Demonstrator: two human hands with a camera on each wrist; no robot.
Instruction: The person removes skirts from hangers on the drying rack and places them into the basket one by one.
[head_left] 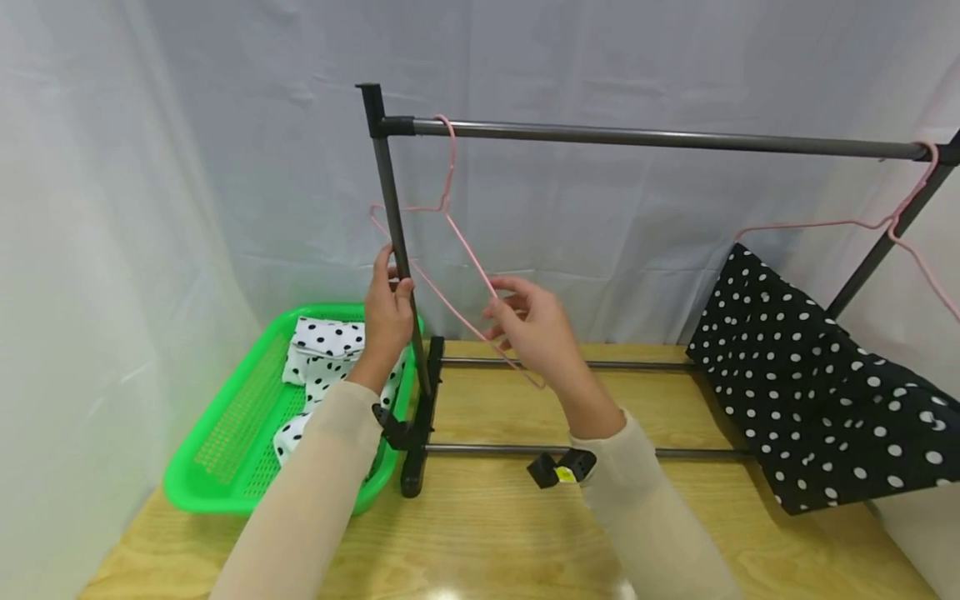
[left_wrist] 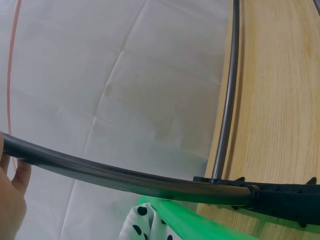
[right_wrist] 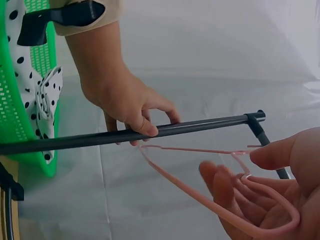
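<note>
Gripping the rack's matte black upright post (head_left: 397, 250) w/ curled left hand (head_left: 386, 317), right hand (head_left: 532, 325) fingers loosely cupping thin pink wire hanger (head_left: 457, 242) at frame center, hook over rail (head_left: 660, 138), lower corner hidden behind palm.

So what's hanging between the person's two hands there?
In the head view, a pink wire hanger, hooked on the rail, slants from the left hand gripping the upright post to the right hand.

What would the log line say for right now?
left hand: grips rack post | right hand: holds pink hanger | hanger hook on rail
</note>
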